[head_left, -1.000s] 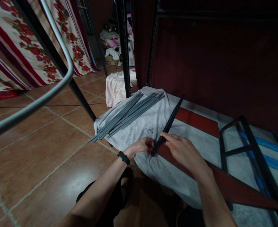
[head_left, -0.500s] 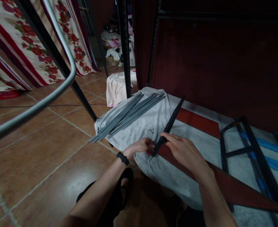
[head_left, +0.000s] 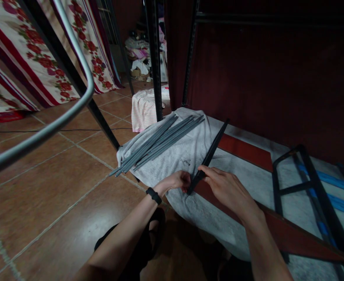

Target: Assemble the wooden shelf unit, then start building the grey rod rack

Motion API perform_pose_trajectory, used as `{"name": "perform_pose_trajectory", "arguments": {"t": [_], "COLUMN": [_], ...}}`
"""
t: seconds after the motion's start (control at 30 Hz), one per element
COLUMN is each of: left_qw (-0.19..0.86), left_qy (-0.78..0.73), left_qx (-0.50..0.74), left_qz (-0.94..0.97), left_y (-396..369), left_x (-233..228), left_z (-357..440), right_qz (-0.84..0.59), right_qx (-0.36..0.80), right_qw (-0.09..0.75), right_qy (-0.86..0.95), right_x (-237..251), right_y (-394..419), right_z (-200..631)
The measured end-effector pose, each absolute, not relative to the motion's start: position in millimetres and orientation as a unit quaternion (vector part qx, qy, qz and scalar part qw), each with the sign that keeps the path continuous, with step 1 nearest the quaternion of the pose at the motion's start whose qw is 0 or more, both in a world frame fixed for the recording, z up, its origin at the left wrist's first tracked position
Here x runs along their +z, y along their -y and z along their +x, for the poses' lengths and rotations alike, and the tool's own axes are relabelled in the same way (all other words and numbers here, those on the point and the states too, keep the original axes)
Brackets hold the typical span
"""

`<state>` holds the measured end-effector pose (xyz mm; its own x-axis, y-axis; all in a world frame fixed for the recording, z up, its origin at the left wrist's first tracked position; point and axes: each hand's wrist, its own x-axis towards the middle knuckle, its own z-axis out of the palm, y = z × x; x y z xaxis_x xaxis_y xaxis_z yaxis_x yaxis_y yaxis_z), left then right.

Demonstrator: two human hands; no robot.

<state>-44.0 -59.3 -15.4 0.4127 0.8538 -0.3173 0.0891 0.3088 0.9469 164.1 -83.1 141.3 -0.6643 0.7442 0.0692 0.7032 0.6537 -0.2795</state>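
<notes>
Head view: working at the near end of a black bar point(head_left: 211, 150).
Grasping the bar in the fingers of the right hand point(head_left: 224, 185); curling the fingers of the left hand point(head_left: 177, 180) beside that end, with any grasp impossible to tell. Slanting it over a grey cloth point(head_left: 195, 210) and red-brown board point(head_left: 291, 238). Judging from grey rods point(head_left: 148, 146) lying piled and small metal pieces point(head_left: 185, 162) lying loose on the cloth, apparently being only partway done. Appearing straight, narrow and dull black.
</notes>
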Motion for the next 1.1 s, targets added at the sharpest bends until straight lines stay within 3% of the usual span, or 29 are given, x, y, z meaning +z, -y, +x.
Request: {"name": "perform_pose_trajectory", "arguments": {"t": [0.5,0.6,0.7,0.8,0.93,1.1], "left_qw": [0.659,0.555,0.358,0.230,0.203,0.199], "left_qy": [-0.439,-0.497,-0.574,-0.587,-0.581,-0.561], "left_qx": [0.238,0.301,0.376,0.336,0.266,0.299], "left_qz": [0.562,0.594,0.633,0.700,0.742,0.746], "left_y": [50,37,23,13,8,6], "left_x": [-5,2,4,1,-1,-2], "left_z": [-50,-54,-54,-49,-42,-46], "right_qz": [-0.391,-0.393,-0.389,-0.381,-0.377,-0.373], "right_qx": [0.108,0.108,0.116,0.134,0.153,0.158], "right_qw": [0.081,0.080,0.079,0.086,0.091,0.086], "right_qy": [0.910,0.910,0.910,0.911,0.909,0.910], "right_x": [140,141,141,140,139,138], "right_y": [82,82,83,85,86,84], "right_z": [166,165,163,162,161,162]}}
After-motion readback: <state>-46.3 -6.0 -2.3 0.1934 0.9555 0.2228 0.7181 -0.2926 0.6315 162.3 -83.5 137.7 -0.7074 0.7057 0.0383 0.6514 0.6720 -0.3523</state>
